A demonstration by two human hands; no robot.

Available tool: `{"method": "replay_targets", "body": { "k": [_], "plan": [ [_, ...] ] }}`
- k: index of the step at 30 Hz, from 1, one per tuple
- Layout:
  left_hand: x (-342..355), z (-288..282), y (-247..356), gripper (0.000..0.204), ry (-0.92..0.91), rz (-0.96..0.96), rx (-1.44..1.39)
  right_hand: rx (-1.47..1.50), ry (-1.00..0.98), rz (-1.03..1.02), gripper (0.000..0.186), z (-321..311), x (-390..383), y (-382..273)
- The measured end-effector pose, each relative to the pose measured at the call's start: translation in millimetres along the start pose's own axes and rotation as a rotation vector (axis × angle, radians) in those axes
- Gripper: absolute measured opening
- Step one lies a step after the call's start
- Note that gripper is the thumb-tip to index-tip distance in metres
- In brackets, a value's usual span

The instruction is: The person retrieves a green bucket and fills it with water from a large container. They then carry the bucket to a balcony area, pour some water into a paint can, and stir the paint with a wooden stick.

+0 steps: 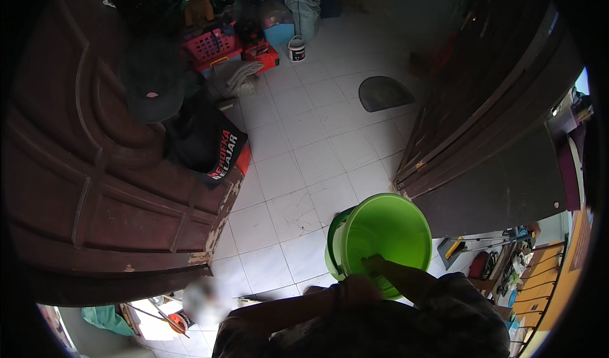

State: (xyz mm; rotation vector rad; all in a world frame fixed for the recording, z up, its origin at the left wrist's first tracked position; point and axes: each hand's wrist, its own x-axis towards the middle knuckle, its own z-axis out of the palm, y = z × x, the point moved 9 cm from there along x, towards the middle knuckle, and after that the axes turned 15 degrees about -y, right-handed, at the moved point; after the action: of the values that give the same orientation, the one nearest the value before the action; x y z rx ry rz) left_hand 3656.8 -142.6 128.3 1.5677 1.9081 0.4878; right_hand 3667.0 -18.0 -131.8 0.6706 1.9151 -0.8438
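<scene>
The carrying step is in hand: a bright green plastic bucket point(380, 240) sits in the lower centre of the frame, held above the white tiled floor point(304, 148) between two open dark wooden door leaves, one point(95, 180) filling the left of the frame and one point(482, 123) on the right. The right hand point(374, 266) lies on the near rim of the bucket, its fingers point(368, 261) hooked over the edge and grasping it; the forearm runs down to the lower right. The left hand point(356, 289) is just below the bucket at the lower centre, touching or very near its outer wall; whether its fingers are clenched or released cannot be told, as the hand is dark and partly hidden. The bucket's inside looks empty as far as it shows. A dark bag point(203, 142) hangs on the left door, and beyond it, in the upper centre of the frame, stand a red basket point(212, 44), a small white pail point(296, 49) and a sack point(303, 6); a dark mat point(384, 93) lies on the tiles to their right. In judgement, the next move calls for a firm hold with both hands, the rim kept level, and a clear line through the doorway, avoiding the door edges on either side.
</scene>
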Motion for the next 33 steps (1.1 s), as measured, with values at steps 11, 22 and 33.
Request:
{"method": "replay_targets", "body": {
  "k": [11,22,33],
  "plan": [
    [112,-252,-189,0.015,-0.017,-0.039,0.129,-0.337,-0.277,-0.41,0.042,-273,55,-364],
    [34,-557,-545,0.033,1.291,-0.577,-0.628,0.618,0.838,-0.934,0.033,-738,17,-414],
    [253,-763,-734,0.026,1.507,-0.282,-1.285,0.597,0.438,-0.953,0.057,-941,193,-620]
  ]
}}
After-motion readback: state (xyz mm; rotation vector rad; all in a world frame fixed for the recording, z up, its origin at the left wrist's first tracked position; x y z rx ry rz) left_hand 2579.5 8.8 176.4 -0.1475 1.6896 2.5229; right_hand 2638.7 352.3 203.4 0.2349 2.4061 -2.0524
